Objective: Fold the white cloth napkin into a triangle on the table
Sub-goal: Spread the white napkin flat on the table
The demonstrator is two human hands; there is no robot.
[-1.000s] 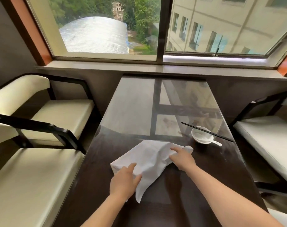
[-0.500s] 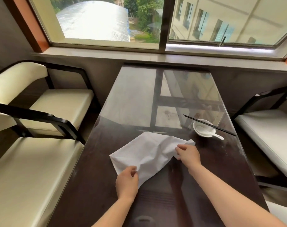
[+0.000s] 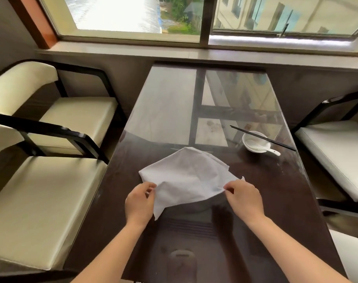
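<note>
Both hands, left hand (image 3: 140, 203) and right hand (image 3: 244, 198), pinched the rumpled white cloth napkin (image 3: 187, 176) at its near edges. Uneven pulling could have skewed the triangle on the glossy dark counter (image 3: 276, 201).

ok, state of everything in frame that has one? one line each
white cloth napkin: rumpled, partly folded, near edge lifted, not yet a clean triangle
left hand: pinching napkin's near-left edge
right hand: pinching napkin's right corner
bowl: upright, spoon in it
chopsticks: laid across bowl rim
table: glossy, reflecting window
</note>
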